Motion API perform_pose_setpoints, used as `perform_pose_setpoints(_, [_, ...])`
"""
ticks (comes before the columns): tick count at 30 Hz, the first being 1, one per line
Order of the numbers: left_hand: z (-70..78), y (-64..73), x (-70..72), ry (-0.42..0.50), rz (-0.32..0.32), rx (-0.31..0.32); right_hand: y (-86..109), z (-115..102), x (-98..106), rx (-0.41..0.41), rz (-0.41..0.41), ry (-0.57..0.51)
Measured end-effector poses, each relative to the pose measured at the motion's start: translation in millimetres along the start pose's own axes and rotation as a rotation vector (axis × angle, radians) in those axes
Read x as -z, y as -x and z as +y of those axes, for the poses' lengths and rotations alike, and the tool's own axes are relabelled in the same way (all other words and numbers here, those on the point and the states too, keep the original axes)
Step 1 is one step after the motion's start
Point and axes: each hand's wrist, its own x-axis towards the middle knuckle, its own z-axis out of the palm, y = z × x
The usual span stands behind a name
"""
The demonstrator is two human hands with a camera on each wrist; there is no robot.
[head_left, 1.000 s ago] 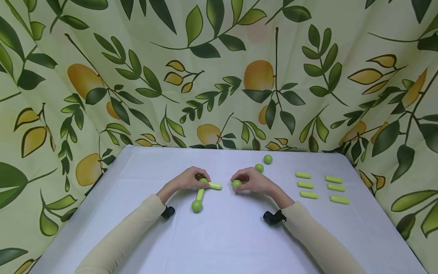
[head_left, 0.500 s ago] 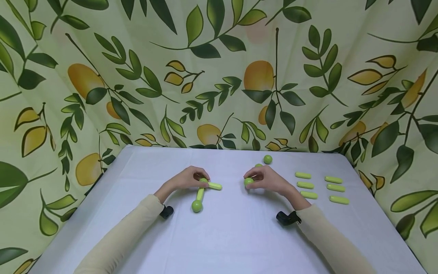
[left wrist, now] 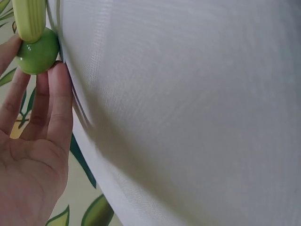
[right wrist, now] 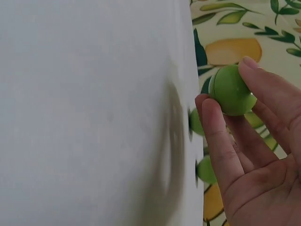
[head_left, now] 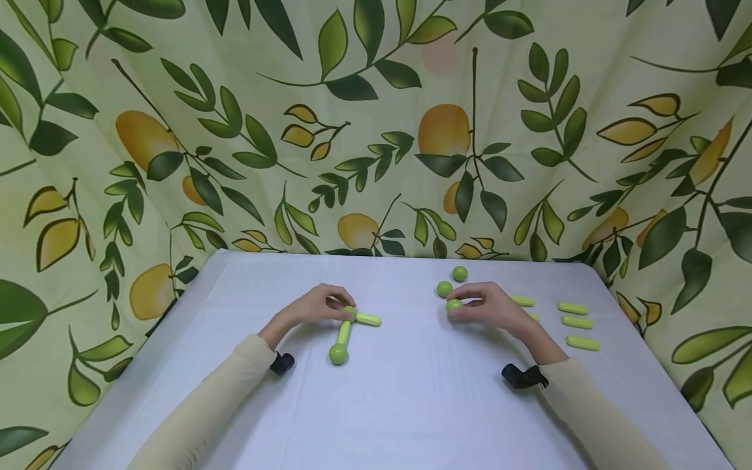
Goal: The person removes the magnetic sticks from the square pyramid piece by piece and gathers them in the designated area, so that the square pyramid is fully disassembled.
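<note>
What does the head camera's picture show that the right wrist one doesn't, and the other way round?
Only the head view: the left hand, the ball it holds, the near ball and the sticks.

Only the right wrist view: the palm side of the right hand and a groove on its ball.

Both: that hand holding its ball, two loose balls, the white cloth and the leafy backdrop.

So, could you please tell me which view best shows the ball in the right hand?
The right wrist view: the ball in the right hand appears largest there, with a line near its edge visible. The head view shows it small, partly covered by the hand; the left wrist view does not show it.
</note>
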Motion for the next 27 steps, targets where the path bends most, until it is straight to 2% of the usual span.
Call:
perform_pose_setpoints(4, [-3.7, 0.2, -0.4, 0.016, 0.015, 0.001, 8.5, 5, 13, -0.014, 0.040, 0.002])
perform_pose_setpoints(12, [0.6, -1.2, 1.8, 0.054, 0.010, 0.071, 13.3, 15, 30, -0.021, 0.088, 0.036])
perform_pose_setpoints(16, [1.3, -2.6, 3.3, 0.052, 0.000, 0.063, 12.2, 16, 35, -0.043, 0.103, 0.059])
perform_pose_setpoints(21, [2.7, -2.8, 3.9, 0.069, 0.003, 0.084, 8.4, 19, 38, -0.078, 0.104, 0.047])
perform_pose_setpoints(27, [2.3, -1.5, 3.5, 0.076, 0.006, 0.084, 3.1, 19, 39, -0.075, 0.120, 0.068])
